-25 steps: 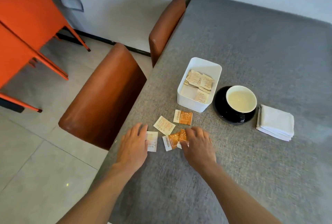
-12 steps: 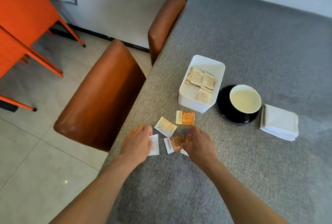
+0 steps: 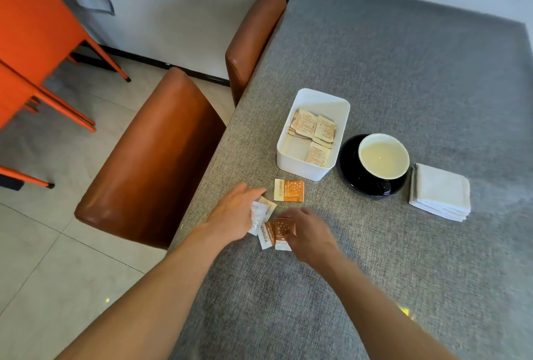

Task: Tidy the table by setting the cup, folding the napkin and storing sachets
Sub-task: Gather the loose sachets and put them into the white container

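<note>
Grey woven cloth covers the desk [image 3: 403, 71], with a white storage box [image 3: 291, 163] as landmark. Loose sachets lie on its near side: one orange sachet [image 3: 289, 190] just before it, long axis crosswise. Nearer, the left hand [image 3: 235, 214] pinches pale sachets [image 3: 259, 211]; the right hand [image 3: 310, 234], its grip curled, holds brown sachets [image 3: 281, 230]. Their print is too small to read. Both hands sit about equally near the box.
</note>
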